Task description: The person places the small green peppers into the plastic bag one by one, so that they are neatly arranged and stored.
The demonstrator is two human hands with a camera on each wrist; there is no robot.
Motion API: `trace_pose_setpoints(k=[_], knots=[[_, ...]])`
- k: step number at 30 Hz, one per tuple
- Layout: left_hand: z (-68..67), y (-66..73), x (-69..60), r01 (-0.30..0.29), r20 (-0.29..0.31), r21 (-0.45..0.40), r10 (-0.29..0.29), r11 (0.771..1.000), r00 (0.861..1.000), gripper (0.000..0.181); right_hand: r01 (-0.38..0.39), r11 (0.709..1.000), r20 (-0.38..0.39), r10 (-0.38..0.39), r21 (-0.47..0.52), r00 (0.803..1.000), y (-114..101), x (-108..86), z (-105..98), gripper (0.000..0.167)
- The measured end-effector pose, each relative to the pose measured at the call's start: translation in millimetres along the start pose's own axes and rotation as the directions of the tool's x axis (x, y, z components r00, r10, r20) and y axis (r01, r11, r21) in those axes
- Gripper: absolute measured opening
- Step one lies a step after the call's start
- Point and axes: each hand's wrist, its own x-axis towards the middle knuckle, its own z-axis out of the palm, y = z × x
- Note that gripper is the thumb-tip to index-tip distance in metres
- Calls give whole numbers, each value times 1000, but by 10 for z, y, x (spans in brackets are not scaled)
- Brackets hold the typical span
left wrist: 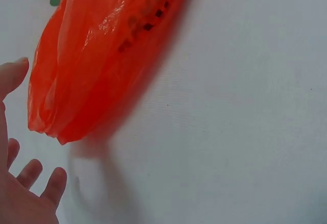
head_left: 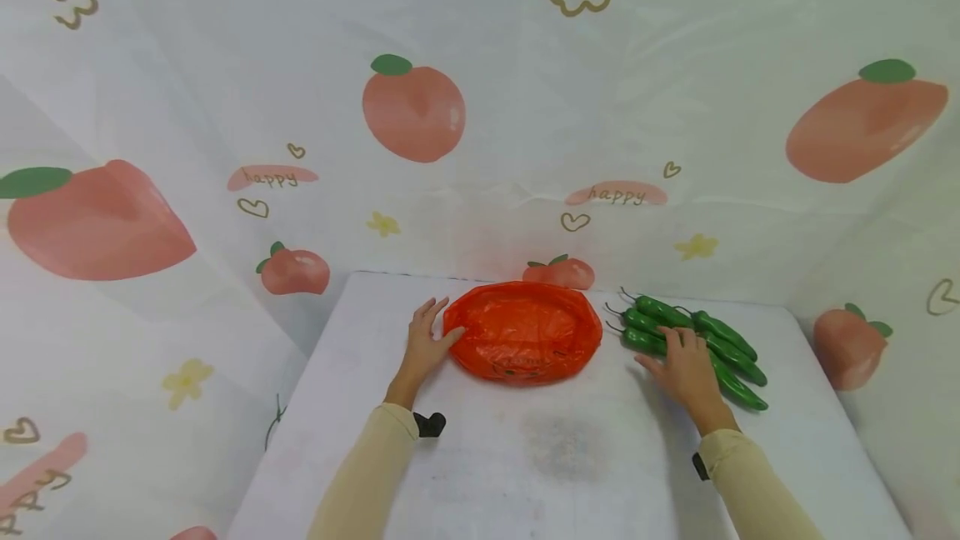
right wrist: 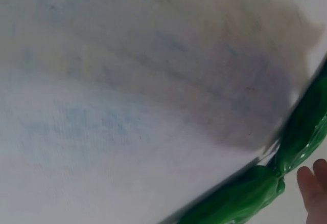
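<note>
An orange-red plastic bag (head_left: 522, 332) lies spread in an oval near the back of the table, its dark print partly visible in the left wrist view. My left hand (head_left: 427, 348) is at the bag's left end with fingers apart. In the left wrist view that hand's thumb (left wrist: 14, 75) stands just off the bag's edge (left wrist: 94, 70). To the right lie several long green peppers (head_left: 723, 327) with thin dark stems. My right hand (head_left: 687, 369) is over the near peppers, fingers loosely bent; whether it touches them is unclear. At the right wrist view's edge, its fingertips (right wrist: 309, 185) appear beside a pepper (right wrist: 232, 198).
The white tabletop (head_left: 480, 457) has a grey smudge (head_left: 566, 444) near its middle. White curtains (head_left: 495, 215) printed with peaches and flowers enclose the back and sides. A green string (head_left: 276, 419) hangs at the table's left edge.
</note>
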Motion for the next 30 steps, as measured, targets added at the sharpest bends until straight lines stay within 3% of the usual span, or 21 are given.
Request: trace_pose_setpoints(k=[11,16,22,30], knots=[[74,-58,-36,82,40,-154,-76,985,996,65,-31,998,30,30,55,999,72,-37,63,64],[95,-73,-47,111,42,-170,-105,979,994,64,-52,995,61,47,86,997,71,-21,85,64],[98,-64,-55,155,64,-198,-145,968,987,66,-52,995,44,49,81,998,90,5,94,61],[104,-98,-46,199,86,-175,-187,964,979,60,-51,998,38,50,44,998,128,9,103,54]])
